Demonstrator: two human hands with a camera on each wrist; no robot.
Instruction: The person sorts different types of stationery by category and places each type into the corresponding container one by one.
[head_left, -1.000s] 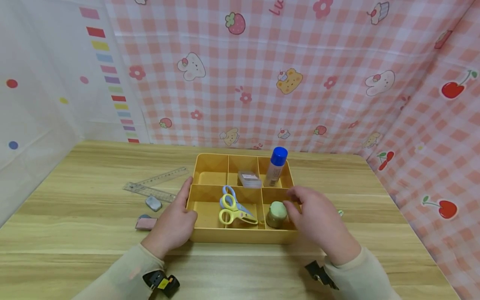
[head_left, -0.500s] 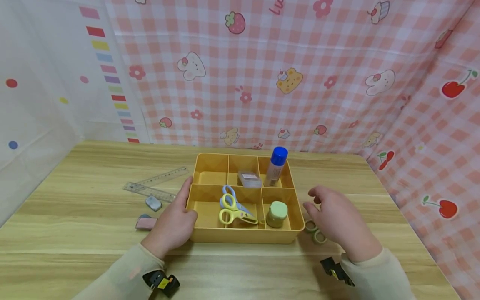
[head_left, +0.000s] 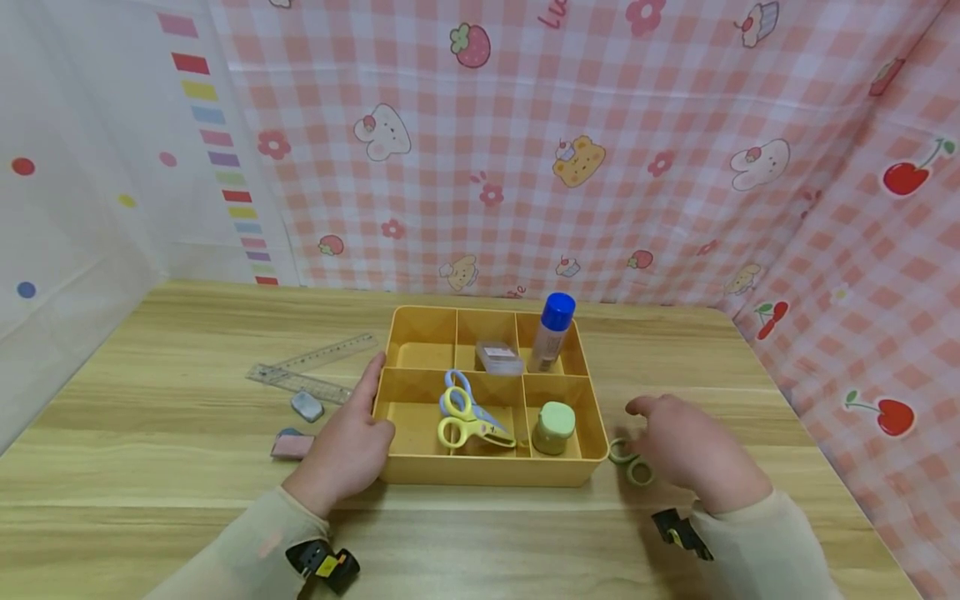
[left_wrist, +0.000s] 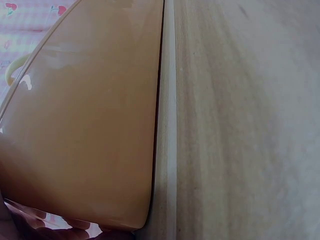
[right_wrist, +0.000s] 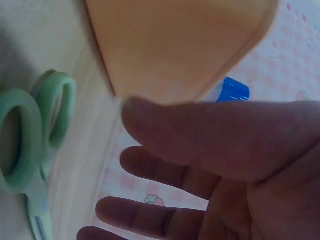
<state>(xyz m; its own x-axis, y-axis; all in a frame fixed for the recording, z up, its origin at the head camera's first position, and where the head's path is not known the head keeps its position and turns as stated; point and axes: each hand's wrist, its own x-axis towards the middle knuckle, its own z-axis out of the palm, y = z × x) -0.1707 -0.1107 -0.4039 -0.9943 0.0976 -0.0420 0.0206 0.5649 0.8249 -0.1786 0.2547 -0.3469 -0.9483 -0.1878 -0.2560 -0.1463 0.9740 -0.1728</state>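
A yellow divided storage box [head_left: 487, 471] stands on the table. My left hand [head_left: 341, 450] grips its left side, thumb at the rim by the front corner and fingers along the outer wall. Right of the box, my right hand [head_left: 690, 454] hovers over green-handled scissors [head_left: 640, 472]; in the right wrist view its fingers [right_wrist: 150, 217] are loosely spread with nothing between them. The blades are partly hidden by this hand in the head view. Yellow scissors [head_left: 459, 417] and blue scissors [head_left: 480, 410] lie in the box's front compartments; a green-lidded jar [head_left: 554, 428] stands at front right.
A glue stick [head_left: 552, 333] with a blue cap leans in the back right compartment, beside a small clear case [head_left: 498, 358]. Left of the box lie a clear folding ruler [head_left: 300, 379], a grey-blue eraser-like block [head_left: 307, 407] and a pink item [head_left: 291, 447]. Patterned cloth [head_left: 510, 225] hangs behind.
My right hand has left the box's right front compartment, where the jar stands, and moved right and lower over the green scissors, which came into sight. My left hand and the box have stayed still.
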